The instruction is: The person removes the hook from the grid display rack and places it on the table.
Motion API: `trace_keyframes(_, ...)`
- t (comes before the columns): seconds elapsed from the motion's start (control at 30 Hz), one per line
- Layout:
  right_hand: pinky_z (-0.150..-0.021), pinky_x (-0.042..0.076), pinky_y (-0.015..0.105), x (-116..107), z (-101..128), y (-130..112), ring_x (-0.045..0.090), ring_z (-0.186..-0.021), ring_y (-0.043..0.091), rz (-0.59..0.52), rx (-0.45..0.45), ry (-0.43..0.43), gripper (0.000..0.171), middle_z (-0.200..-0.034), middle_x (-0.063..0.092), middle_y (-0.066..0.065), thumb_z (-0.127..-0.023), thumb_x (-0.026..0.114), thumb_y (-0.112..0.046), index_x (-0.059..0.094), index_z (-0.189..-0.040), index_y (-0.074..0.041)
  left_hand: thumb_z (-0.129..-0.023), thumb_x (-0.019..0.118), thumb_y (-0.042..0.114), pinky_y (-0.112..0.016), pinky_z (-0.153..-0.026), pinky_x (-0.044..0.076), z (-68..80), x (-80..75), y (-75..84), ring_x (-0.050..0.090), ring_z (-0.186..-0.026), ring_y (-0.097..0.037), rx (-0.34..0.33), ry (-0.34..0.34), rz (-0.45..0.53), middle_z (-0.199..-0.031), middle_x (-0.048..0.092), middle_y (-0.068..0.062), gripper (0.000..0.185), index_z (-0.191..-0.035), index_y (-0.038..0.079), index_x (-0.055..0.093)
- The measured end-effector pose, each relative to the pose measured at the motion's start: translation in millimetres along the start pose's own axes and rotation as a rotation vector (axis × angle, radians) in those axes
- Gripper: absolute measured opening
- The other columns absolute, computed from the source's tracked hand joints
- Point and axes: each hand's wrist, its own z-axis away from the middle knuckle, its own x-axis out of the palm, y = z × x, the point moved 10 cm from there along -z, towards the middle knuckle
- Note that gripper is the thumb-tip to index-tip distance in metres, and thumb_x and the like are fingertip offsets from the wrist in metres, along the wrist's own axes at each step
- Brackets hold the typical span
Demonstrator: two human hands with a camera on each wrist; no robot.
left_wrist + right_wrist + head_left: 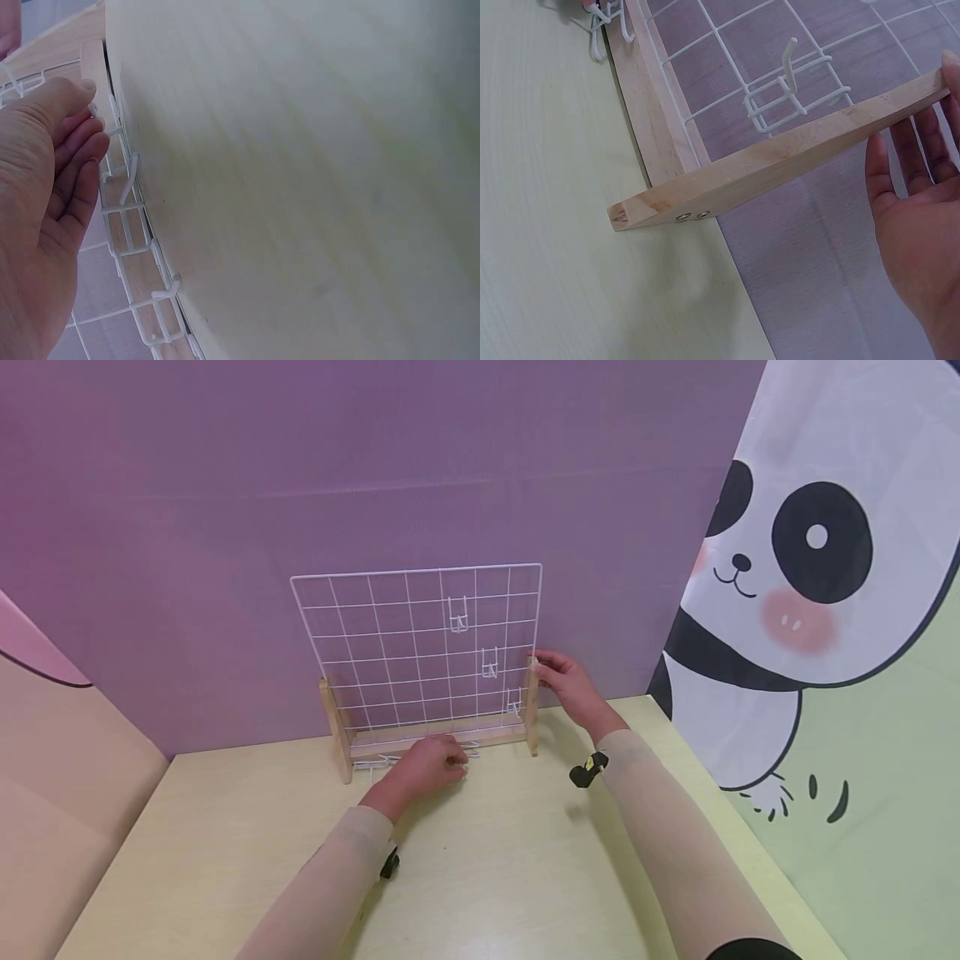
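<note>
A white wire grid [405, 643] stands upright in a wooden stand [435, 737] at the back of the pale table [487, 860]. Three white hooks [490, 664] hang on the grid in a diagonal; the lowest hook [787, 90] shows in the right wrist view. Loose white hooks [373, 762] lie on the table before the stand. My left hand [457, 764] is down among them, thumb and fingers pinching one white hook [94, 111]. My right hand [536, 664] holds the top of the stand's right post [780, 165], thumb on its end, fingers behind it.
A purple wall [375, 485] rises right behind the stand. A panda-print curtain [810, 568] hangs along the table's right side. A beige padded surface [60, 760] lies to the left. More loose hooks [127, 187] line the stand's base.
</note>
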Motion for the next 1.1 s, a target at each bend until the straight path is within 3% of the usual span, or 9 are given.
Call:
trace_keyframes(0.47,-0.105,0.056,0.032,1.8,-1.1,1.8,0.066,-0.112,0.013,-0.01,0.01,-0.008,0.041,-0.119,0.073,-0.005,-0.111,0.067,-0.01,0.063,-0.148,0.005,-0.098,0.084,0.012,-0.039,-0.095,0.061,1.7,-1.7,1.3,0.068,-0.097,-0.019,-0.013,-0.012,-0.009,-0.102,0.071,0.002,0.015,-0.111,0.006,0.083)
trace_keyframes(0.7,-0.107,0.055,0.033,1.6,-2.0,2.6,0.066,-0.116,0.013,0.001,0.017,-0.014,0.04,-0.128,0.071,0.001,-0.112,0.066,-0.011,0.063,-0.15,0.003,-0.098,0.086,0.013,-0.042,-0.097,0.061,2.7,-6.4,-0.3,0.069,-0.1,-0.022,-0.064,0.0,0.029,-0.101,0.069,0.001,0.017,-0.112,0.005,0.082)
trace_keyframes(0.93,-0.103,0.056,0.031,1.7,-2.1,0.4,0.066,-0.113,0.013,-0.012,0.004,-0.015,0.04,-0.126,0.072,0.002,-0.112,0.065,-0.009,0.063,-0.149,0.005,-0.098,0.085,0.015,-0.046,-0.099,0.061,1.6,-17.8,2.7,0.071,-0.105,-0.025,-0.05,0.033,0.055,-0.107,0.072,-0.003,0.021,-0.116,0.004,0.08)
trace_keyframes(1.1,-0.102,0.057,0.03,2.4,-1.5,-0.1,0.067,-0.112,0.012,0.001,-0.004,-0.023,0.04,-0.129,0.072,0.006,-0.112,0.065,-0.01,0.063,-0.149,0.005,-0.101,0.083,0.016,-0.046,-0.1,0.061,0.7,-28.6,1.7,0.071,-0.108,-0.025,-0.104,0.076,0.115,-0.11,0.075,-0.003,0.018,-0.116,0.008,0.08)
